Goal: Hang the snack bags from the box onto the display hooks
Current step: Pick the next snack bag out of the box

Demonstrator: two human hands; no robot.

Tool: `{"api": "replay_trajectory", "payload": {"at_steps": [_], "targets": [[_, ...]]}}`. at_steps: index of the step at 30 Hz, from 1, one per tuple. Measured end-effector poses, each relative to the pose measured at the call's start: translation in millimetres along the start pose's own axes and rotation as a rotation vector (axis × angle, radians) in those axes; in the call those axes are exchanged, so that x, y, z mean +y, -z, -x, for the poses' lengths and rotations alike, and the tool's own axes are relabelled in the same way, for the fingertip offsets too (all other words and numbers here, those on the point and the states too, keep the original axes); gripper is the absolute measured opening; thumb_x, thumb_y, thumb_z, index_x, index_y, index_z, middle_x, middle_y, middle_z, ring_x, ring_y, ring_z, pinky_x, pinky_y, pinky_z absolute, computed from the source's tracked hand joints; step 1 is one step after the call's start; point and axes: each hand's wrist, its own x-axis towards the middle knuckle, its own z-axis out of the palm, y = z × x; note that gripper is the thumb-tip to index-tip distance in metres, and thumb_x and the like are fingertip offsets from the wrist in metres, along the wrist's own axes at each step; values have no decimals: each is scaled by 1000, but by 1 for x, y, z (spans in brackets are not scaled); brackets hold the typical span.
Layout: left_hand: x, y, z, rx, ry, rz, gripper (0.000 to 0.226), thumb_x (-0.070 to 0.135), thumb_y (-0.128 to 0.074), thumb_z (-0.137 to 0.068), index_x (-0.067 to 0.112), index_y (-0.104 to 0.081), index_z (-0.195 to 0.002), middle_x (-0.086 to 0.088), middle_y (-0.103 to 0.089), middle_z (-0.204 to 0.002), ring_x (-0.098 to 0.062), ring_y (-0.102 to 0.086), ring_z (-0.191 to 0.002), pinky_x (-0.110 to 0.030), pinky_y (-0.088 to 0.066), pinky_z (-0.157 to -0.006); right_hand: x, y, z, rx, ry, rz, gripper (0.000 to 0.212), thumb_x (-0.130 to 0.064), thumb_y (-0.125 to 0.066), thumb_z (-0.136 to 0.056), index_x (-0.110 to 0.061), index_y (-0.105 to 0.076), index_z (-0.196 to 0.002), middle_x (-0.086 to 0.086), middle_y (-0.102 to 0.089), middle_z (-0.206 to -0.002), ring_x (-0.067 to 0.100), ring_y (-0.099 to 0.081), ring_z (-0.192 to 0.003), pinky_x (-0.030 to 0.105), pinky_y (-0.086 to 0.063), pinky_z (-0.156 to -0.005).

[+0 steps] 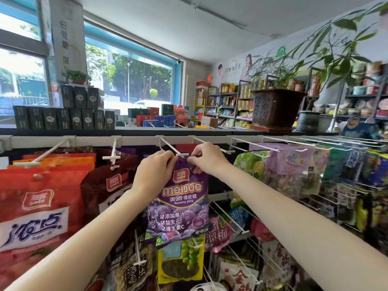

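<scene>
Two bare forearms reach up from the bottom corners, yours, meeting at the top of the rack. Your left hand [155, 170] pinches the upper left corner of the purple gummy bag [180, 203], fingers curled onto its top edge. Your right hand [206, 158] pinches the upper right corner, thumb in front and fingers bent over the edge. The bag hangs upright between your hands, its top edge right at the white tip of the display hook [182, 154]; whether the hole is already on the hook you cannot tell, since your fingers cover it. Below the bag hangs a yellow raisin bag [180, 263]. To the left, big red bags [39, 206] and dark maroon bags [109, 185] hang on neighbouring hooks. To the right, lilac bags [294, 164] fill more hooks. Above the rack, dark green boxes [63, 117] are stacked on the shelf top [168, 131], and a potted plant [277, 108] stands further right. Beyond them are windows and stocked shelving.
</scene>
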Motion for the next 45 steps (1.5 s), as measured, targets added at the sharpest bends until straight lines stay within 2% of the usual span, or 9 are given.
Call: {"api": "replay_trajectory", "payload": {"at_steps": [6,11,17,22,27,33,36,43,45], "targets": [[-7,1,5,-29,2,-49,22,23,-53,-93,5,-64,-87,-9,-67,-83,-30,-63,-73,-37,-49,-61,1,-10,-2,-1,-14,15,10,-20,-60,-90,-11,-62,-87,7,-67,-76,4,-57,-44,23,-54,-64],[4,-3,6,-95,221,-83,20,21,-47,-95,8,-60,-102,-9,-64,-103,-31,-60,-92,-37,-43,-72,7,-25,-10,55,-46,-22,20,-20,-63,-88,-3,-67,-99,16,-71,-97,29,-69,-87,41,-54,-86],[-3,-5,46,-137,245,-174,54,8,-56,-86,11,-35,-136,-14,-30,-134,-35,-53,-102,-38,-46,-76,28,-28,-2,-78,55,-121,26,-8,-58,-89,-7,-56,-115,15,-64,-112,24,-67,-90,32,-52,-86],[15,-20,111,38,203,-410,62,9,-52,-71,10,-39,-132,-23,-41,-131,-36,-36,-114,-54,-35,-92,78,-57,58,195,395,-64,48,1,-54,-83,-9,-47,-130,11,-40,-134,22,-58,-75,33,-50,-66],[65,-45,160,-15,134,-373,47,14,-45,-71,10,-44,-117,-21,-46,-125,-29,-34,-109,-45,-30,-90,156,-71,76,-24,269,-91,37,-5,-50,-87,-8,-52,-123,12,-44,-129,31,-59,-91,42,-48,-83],[108,-156,287,-622,2,-403,31,21,-49,-68,10,-61,-94,-12,-62,-99,-31,-51,-95,-38,-49,-74,291,-155,159,-564,-131,-108,21,-3,-46,-90,-12,-64,-94,19,-68,-93,35,-66,-79,48,-55,-72],[112,-209,373,-1071,119,-394,43,22,-57,-79,10,-52,-120,-13,-48,-128,-32,-46,-116,-39,-39,-93,371,-215,233,-919,-348,-86,18,-4,-41,-95,-8,-59,-92,10,-64,-76,27,-64,-60,35,-55,-56],[82,-298,577,-1576,366,-384,39,13,-41,-91,20,-47,-129,-4,-41,-134,-26,-36,-125,-39,-22,-107,509,-389,402,-1272,-542,114,29,-1,-43,-88,3,-65,-107,24,-66,-108,37,-64,-100,37,-54,-75],[75,-319,629,-1673,311,-375,41,15,-41,-92,22,-44,-132,-3,-37,-138,-25,-34,-128,-38,-23,-107,528,-438,431,-1365,-523,89,30,0,-41,-91,7,-60,-113,26,-62,-117,35,-62,-98,31,-47,-62]]}}
